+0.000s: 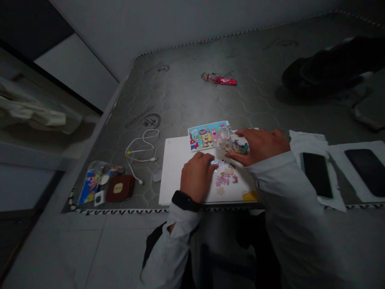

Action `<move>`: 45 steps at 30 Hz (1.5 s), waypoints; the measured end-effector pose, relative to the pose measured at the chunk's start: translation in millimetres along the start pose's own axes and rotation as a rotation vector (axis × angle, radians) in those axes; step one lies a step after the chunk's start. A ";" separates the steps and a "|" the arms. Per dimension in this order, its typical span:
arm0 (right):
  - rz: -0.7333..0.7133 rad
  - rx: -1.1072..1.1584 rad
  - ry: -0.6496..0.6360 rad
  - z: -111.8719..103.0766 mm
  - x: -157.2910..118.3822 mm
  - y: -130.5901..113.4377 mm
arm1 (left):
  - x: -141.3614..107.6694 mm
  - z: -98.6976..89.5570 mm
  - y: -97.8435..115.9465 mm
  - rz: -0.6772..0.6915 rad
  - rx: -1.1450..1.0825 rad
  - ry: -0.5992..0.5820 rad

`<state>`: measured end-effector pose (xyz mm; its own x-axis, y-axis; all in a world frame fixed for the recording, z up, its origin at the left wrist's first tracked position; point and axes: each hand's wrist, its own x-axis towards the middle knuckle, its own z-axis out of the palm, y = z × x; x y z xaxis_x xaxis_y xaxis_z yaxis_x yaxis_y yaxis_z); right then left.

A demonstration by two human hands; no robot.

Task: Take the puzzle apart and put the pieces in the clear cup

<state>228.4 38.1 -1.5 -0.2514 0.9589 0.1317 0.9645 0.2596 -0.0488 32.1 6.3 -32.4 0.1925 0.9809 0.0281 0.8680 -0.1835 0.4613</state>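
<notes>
My right hand (pixel 264 145) is closed round a clear plastic jar (pixel 223 135), which lies tilted on its side with its mouth toward the left. Mixed jigsaw pieces (pixel 231 146) show inside it. My left hand (pixel 197 175) is cupped on the white board (pixel 173 168), thumb and forefinger apart, beside some light-blue pieces; its other fingers are partly hidden. Loose pink jigsaw pieces (pixel 225 179) lie on the board between my hands. Behind them is a cartoon picture card (pixel 202 136), partly covered by the jar.
At left lie a white cable (pixel 138 159), a round clear lid (pixel 157 175), a brown case (pixel 120 188) and a blue packet (pixel 89 186). A red tube (pixel 222 80) lies farther back. Right are a phone (pixel 317 175), a dark device (pixel 367 170) and a black cap-like object (pixel 313 76).
</notes>
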 end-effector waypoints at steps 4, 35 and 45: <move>0.007 0.018 -0.005 0.6 -0.6 2.7 | 1.6 -4.8 -5.6 -0.036 -0.075 -0.002; -0.013 0.037 0.011 1.4 0.2 4.4 | 1.3 -7.2 -4.1 -0.037 -0.110 -0.085; -0.027 0.031 0.044 2.0 -1.1 2.9 | -5.0 -27.5 -14.0 -0.128 0.040 -0.142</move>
<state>231.3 38.0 -3.8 -0.2724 0.9458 0.1768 0.9544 0.2890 -0.0754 6.4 5.7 -14.6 0.1394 0.9780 -0.1549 0.9065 -0.0631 0.4175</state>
